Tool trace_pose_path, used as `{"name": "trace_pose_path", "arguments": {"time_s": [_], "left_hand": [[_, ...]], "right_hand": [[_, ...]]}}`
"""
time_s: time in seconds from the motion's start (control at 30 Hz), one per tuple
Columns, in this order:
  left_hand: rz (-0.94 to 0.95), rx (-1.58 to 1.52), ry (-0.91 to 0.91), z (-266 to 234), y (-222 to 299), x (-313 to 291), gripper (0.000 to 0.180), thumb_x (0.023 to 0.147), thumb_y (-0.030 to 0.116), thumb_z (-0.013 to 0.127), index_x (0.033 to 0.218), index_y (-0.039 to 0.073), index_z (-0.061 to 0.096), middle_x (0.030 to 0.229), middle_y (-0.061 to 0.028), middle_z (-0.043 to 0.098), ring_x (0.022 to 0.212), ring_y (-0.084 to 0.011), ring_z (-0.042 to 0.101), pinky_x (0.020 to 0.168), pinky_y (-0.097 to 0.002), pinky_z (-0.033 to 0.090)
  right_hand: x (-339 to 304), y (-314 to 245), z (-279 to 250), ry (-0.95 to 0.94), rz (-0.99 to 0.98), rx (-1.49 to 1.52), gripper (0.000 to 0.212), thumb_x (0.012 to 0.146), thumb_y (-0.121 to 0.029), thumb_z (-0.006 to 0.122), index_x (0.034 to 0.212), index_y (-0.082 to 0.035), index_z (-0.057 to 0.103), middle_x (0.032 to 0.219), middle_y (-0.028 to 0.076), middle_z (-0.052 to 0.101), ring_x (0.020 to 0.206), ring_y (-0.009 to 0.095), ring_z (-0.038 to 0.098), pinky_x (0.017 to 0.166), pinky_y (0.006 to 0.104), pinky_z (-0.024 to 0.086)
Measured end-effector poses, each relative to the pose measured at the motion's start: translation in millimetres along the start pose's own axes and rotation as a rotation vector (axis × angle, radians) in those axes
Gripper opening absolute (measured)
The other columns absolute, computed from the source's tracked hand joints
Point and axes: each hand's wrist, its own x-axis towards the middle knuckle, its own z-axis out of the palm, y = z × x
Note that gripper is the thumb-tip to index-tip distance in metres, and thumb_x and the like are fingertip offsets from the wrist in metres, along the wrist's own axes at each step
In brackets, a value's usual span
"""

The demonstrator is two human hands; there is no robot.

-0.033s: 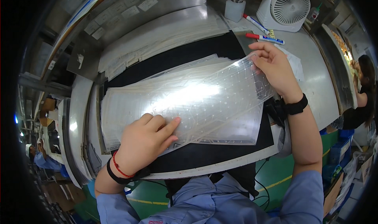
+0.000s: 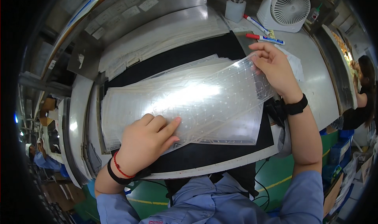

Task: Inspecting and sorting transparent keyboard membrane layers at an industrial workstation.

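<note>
A clear plastic sheet [image 2: 220, 94], printed with fine lines and dots, lies slantwise over a stack of similar sheets [image 2: 122, 102]. My right hand [image 2: 271, 66] pinches its far right corner between thumb and fingers, lifted a little off the stack. My left hand [image 2: 147, 139] rests on the sheet's near left part, index finger and thumb stretched apart and the other fingers bent. Bright glare hides part of the printing in the middle. Beneath the stack is a black mat [image 2: 181, 157].
Behind the mat lies another pile of clear sheets [image 2: 161, 35]. At the far right stand a white fan [image 2: 289, 9], a pump bottle [image 2: 235, 9] and two markers, one a red-capped marker [image 2: 265, 39]. A person in dark clothes [image 2: 360, 94] works at right.
</note>
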Motion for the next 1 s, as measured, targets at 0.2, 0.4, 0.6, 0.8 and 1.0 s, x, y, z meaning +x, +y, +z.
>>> {"name": "trace_pose_path", "arguments": {"time_s": [0.2,0.4,0.6,0.8,1.0], "left_hand": [[0.247,-0.664,-0.032,-16.0,-21.8,-13.9,0.024,0.083,0.025,0.072,0.102,0.011,0.07,0.088,-0.0027,0.067,0.08,-0.0205,0.062,0.069,-0.0312,0.05],[0.423,-0.97,-0.313,2.8,-8.0,-16.2,0.013,0.082,0.02,0.075,0.087,0.009,0.073,0.078,-0.002,0.068,0.069,-0.0207,0.063,0.062,-0.0311,0.049],[-0.138,-0.781,0.067,-26.8,-60.4,-20.9,0.015,0.092,0.006,0.056,0.085,0.002,0.069,0.079,-0.008,0.069,0.072,-0.0181,0.065,0.067,-0.0302,0.05],[-0.746,-1.128,0.425,-15.3,-141.1,-25.9,0.036,0.105,0.025,0.04,0.126,0.0,0.055,0.106,-0.0106,0.068,0.09,-0.013,0.063,0.078,-0.0251,0.049],[-0.704,-1.248,0.325,-20.3,-157.3,-38.0,0.035,0.103,0.03,0.043,0.119,0.002,0.059,0.087,-0.0042,0.067,0.062,-0.0041,0.051,0.055,-0.0169,0.041]], "right_hand": [[-0.1,1.9,-2.7,-0.001,0.005,0.024,0.029,0.091,0.0,0.057,0.12,0.002,0.055,0.091,0.001,0.062,0.075,0.006,0.058,0.066,0.0194,0.047],[0.7,-1.0,0.1,-0.012,0.009,0.08,0.03,0.091,0.0,0.057,0.121,0.001,0.055,0.093,0.001,0.063,0.078,0.006,0.06,0.067,0.0196,0.048],[-1.9,-2.3,-4.9,0.052,-0.076,0.107,0.029,0.092,-0.001,0.057,0.121,0.001,0.055,0.094,0.003,0.063,0.078,0.007,0.06,0.068,0.0197,0.048],[1.5,0.9,-6.2,0.133,-0.188,0.189,0.025,0.094,-0.002,0.056,0.119,0.002,0.055,0.095,0.003,0.062,0.077,0.008,0.06,0.067,0.02,0.048],[2.8,0.9,-3.5,0.254,-0.15,0.155,0.023,0.095,-0.002,0.054,0.118,0.002,0.054,0.094,0.003,0.061,0.078,0.008,0.058,0.067,0.0203,0.047]]}}
